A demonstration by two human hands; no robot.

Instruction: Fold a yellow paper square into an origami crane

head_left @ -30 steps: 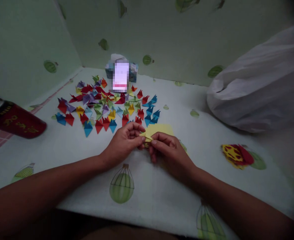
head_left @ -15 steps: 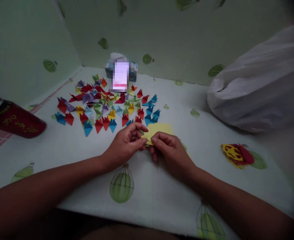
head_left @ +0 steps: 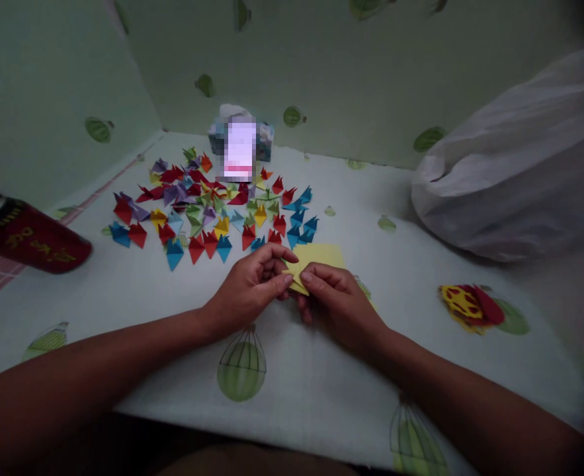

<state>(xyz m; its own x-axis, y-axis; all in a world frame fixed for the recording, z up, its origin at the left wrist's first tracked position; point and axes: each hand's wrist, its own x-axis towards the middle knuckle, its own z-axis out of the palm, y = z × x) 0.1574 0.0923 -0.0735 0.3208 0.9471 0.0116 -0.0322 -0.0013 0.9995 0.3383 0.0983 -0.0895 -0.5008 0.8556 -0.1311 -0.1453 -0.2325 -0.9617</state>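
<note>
My left hand (head_left: 252,284) and my right hand (head_left: 338,301) meet over the middle of the table, both pinching a small folded yellow paper piece (head_left: 297,276) between thumbs and fingertips. Just behind it lies a stack of yellow square paper (head_left: 321,254), partly hidden by my fingers. Beyond my hands spreads a pile of several small folded paper pieces (head_left: 207,205) in red, blue, yellow, green and purple.
A red can (head_left: 28,238) lies on its side at the left. A tissue box (head_left: 241,140) stands at the back by the wall. A big white plastic bag (head_left: 514,165) fills the right. Red and yellow paper scraps (head_left: 470,305) lie at the right on the tablecloth (head_left: 137,297).
My fingers have shifted slightly on the yellow piece, pressing it closer together; the pointed tip seen earlier is now tucked between the fingertips. Nothing else has moved.
</note>
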